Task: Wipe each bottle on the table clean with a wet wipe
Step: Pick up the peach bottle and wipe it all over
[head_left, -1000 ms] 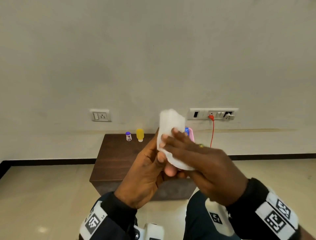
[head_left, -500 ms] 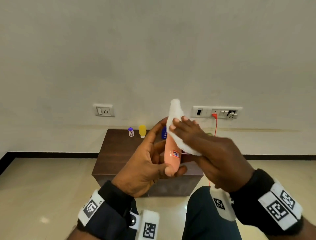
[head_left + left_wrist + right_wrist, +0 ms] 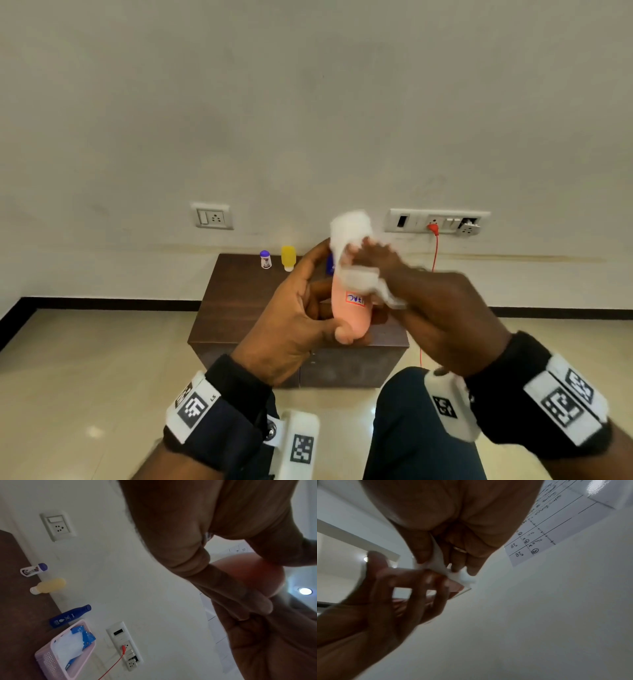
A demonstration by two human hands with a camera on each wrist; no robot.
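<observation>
You hold the peach bottle up in front of you, well above the table, with your left hand curled round its lower part: thumb at the rounded bottom end nearest you, fingers behind the body. Its long axis runs nearly upright, leaning slightly away from you, so the top end points up toward the wall. Your right hand comes in from the right and pinches the wet wipe against the upper half of the bottle; the wipe is draped over the top end and bunches above your fingertips. The label sits just below the wipe's lower edge, uncovered. So the relation that matters is this: the wipe lies at the far, upper end, the bare surface runs down the axis toward your left grip, and the right hand is the one placed to travel it. I judge the next stroke should follow that axis downward, with the left hand turning the bottle to bring the back round. Your left thumb covers the bottom end, which will likely need a shift of grip. On the table behind, the small purple-capped bottle, the yellow bottle and the dark blue bottle stand along the wall, beside the pink basket of wipes.
</observation>
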